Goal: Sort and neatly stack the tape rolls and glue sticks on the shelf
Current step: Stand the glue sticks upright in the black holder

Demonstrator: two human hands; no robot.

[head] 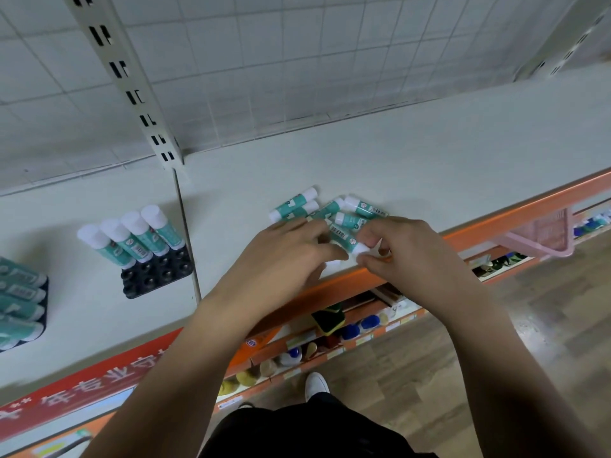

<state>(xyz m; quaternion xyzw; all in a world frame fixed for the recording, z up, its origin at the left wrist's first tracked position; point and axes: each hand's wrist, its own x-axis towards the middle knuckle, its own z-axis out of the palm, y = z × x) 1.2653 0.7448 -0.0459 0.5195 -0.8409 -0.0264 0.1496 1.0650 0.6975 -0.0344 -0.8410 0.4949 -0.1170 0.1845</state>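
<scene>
From the head view, the loose glue sticks (330, 211) lie in a jumble on the shelf (413, 153), close to its orange front edge, pointing every which way. My right grip (406, 252) pinches the white cap end of one glue stick (344, 239) between thumb and fingertips. The stick lies slantwise at the near edge of the heap. My left grip (287, 256) lies over the near side of the pile with its fingers bent. Its thumb meets the same cap, but I cannot tell whether it holds anything itself.

To my left, across the shelf seam, stands a black tray (158, 276) with four upright sticks (132, 236) along its back row and open sockets in front. A second tray (23, 309) at the far left looks fuller. No tape rolls are in view.

I judge that the step in hand is lifting this one stick free. To do it well, I should draw it out along its own length so its neighbours do not roll off the edge, steadying the pile with my left grip. Then I should turn it cap up and seat it squarely in an open socket beside the standing row. A pink basket (542, 241) hangs off the shelf front to my right.
</scene>
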